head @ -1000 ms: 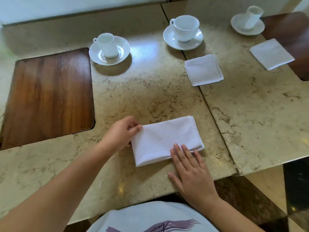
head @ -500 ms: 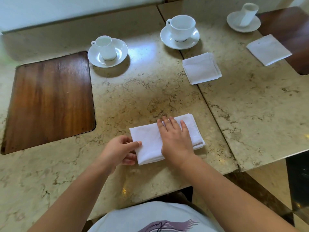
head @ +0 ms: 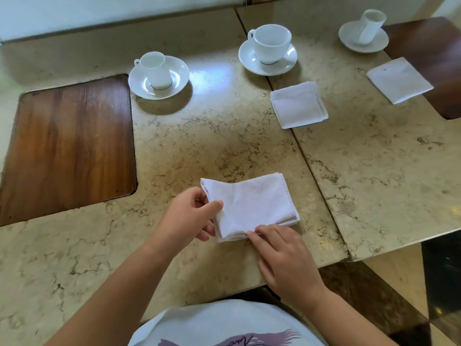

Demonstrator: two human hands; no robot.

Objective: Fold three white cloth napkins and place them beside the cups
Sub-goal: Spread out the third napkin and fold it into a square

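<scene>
A white cloth napkin [head: 249, 206], folded into a layered rectangle, lies near the front edge of a marble table [head: 224, 146], held at two points by a person seated there. The left hand [head: 185, 218] grasps the napkin's left end, thumb on top and the other fingers curled beneath the cloth, lifting that end slightly off the stone. The right hand [head: 284, 258] rests at the napkin's near edge, fingertips [head: 252, 234] at the stacked layers; whether they pinch the cloth or only press it cannot be told from this angle. Farther back, a second folded napkin [head: 298, 104] lies flat beside the seam between two slabs, just in front of a wide cup on a saucer [head: 269, 47]. A third folded napkin [head: 399, 79] sits near the table's right edge, partly over a dark wooden inlay [head: 434, 46], in front of a tall cup on its saucer [head: 366, 31] at the far right corner. A third cup and saucer [head: 158, 73] stands toward the back left, touching the corner of a large wooden inlay [head: 69, 146] set into the left side. The person's pale printed shirt [head: 224, 325] shows at the bottom.
</scene>
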